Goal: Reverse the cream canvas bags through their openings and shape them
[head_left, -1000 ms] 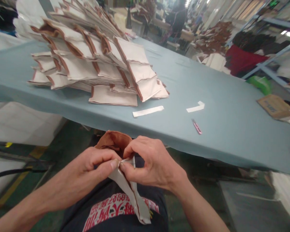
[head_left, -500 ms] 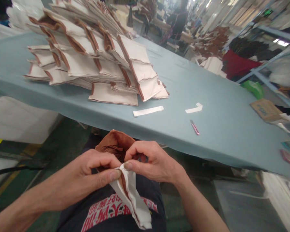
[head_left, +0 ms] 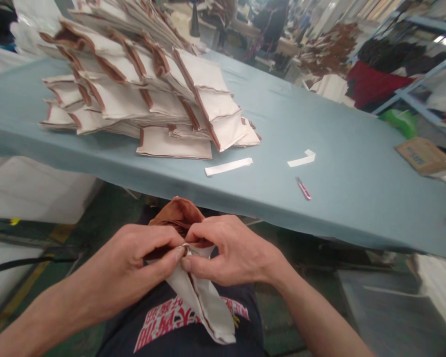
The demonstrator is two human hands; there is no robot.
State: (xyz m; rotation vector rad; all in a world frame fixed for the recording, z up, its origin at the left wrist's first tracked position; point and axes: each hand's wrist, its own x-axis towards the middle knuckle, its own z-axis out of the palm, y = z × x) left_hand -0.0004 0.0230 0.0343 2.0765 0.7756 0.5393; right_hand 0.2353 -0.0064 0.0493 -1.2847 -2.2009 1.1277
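Observation:
Both hands meet over the lap at the top of a cream cloth piece with brown edging (head_left: 216,310), which hangs down toward me. My left hand (head_left: 148,263) pinches its upper end between thumb and forefinger. Close against it, my right hand (head_left: 223,253) pinches the same end from the other side. The fingertips hide the exact spot they grip. Just behind the hands, brown cloth pieces (head_left: 178,213) sit in a bunch on the lap, partly covered by the fingers.
A blue-covered table (head_left: 338,198) stands in front. It carries a tall stack of cream and brown cloth pieces (head_left: 126,99), two white strips (head_left: 228,167) and pink thread snips (head_left: 303,189). A cardboard box (head_left: 418,154) and green tape dispenser (head_left: 399,123) lie at the right.
My thumbs have drawn closer together at the top of the cream cloth piece, and the right thumb has moved slightly down and left. The view has shifted a little.

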